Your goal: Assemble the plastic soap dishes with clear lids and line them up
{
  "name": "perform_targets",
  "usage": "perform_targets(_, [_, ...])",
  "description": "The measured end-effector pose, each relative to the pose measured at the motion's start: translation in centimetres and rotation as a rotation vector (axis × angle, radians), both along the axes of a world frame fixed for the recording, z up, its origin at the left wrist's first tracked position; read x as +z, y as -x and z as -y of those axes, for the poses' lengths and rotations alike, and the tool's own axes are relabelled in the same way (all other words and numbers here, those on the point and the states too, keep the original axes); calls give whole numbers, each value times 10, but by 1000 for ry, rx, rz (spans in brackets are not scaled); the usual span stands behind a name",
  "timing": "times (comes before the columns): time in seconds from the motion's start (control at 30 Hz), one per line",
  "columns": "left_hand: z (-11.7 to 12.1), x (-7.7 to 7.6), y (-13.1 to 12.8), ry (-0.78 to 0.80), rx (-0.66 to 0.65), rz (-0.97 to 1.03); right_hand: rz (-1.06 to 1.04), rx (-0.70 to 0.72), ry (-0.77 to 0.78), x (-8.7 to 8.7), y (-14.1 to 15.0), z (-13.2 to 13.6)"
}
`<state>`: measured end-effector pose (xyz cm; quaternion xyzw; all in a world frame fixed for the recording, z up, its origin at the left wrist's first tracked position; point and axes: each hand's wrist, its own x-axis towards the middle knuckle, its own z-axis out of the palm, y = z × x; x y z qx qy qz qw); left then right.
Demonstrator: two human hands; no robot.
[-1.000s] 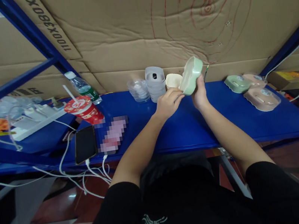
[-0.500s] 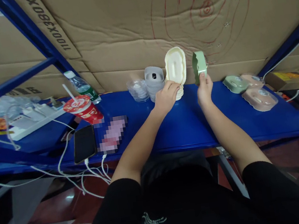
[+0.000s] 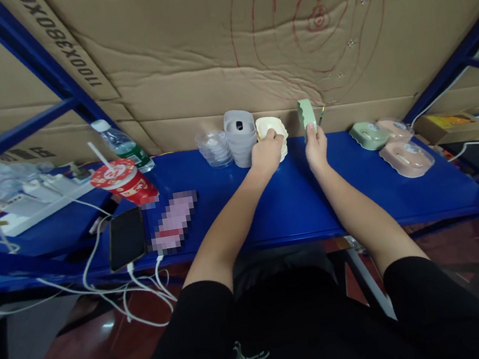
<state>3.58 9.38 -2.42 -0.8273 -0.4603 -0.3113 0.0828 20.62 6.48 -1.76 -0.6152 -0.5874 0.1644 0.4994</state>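
My left hand (image 3: 267,154) is at the stack of cream plastic trays (image 3: 271,121), its fingers curled over the top one and gripping it. The stacked trays rest on the blue shelf against the cardboard. To the right, my right hand (image 3: 317,150) pinches a pale green tray (image 3: 306,113) by its lower end, holding it up on its side with a wavy edge facing left. Just left of my left hand stands a stack of grey translucent plastic parts (image 3: 242,144) with a dark opening in the top one.
Clear plastic covers (image 3: 214,149) are piled beside the grey stack. On the right sit a green packaged piece (image 3: 369,135) and pink packaged pieces (image 3: 408,159). A red cup (image 3: 126,182), a bottle (image 3: 124,147), a phone (image 3: 126,239) and white cables (image 3: 126,300) occupy the left.
The green tray was lifted apart from the cream one and now stands farther right in my right hand. My left hand has lowered the cream tray onto the cream stack.
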Motion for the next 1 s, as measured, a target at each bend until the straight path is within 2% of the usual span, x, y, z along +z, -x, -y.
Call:
perform_targets(0.13, [9, 0, 6, 41, -15, 98, -18, -111, -37, -5, 2, -1])
perform_targets(0.23, [19, 1, 7, 25, -34, 183, -22, -124, -172, -11, 1, -6])
perform_targets(0.33, [31, 1, 5, -65, -120, 230, -69, -9, -416, -15, 6, -6])
perform_targets(0.4, [37, 1, 3, -133, -186, 246, -90, 109, -521, -16, 15, -1])
perform_targets(0.5, [41, 4, 4, -206, -252, 240, -62, 243, -529, -15, 30, 13])
perform_targets(0.6, [40, 11, 15, -266, -275, 220, 28, 281, -543, -7, 31, 22])
perform_targets(0.7, [35, 24, 35, -275, -203, 242, 170, 173, -576, 5, 4, 13])
perform_targets(0.8, [25, 34, 57, -218, -52, 327, 296, -122, -465, 13, -48, -6])
perform_targets(0.9, [14, 37, 73, -185, 48, 377, 454, -329, -228, 6, -106, -17])
perform_targets(1.0, [8, 34, 80, -190, 82, 394, 552, -483, 55, -14, -147, -14])
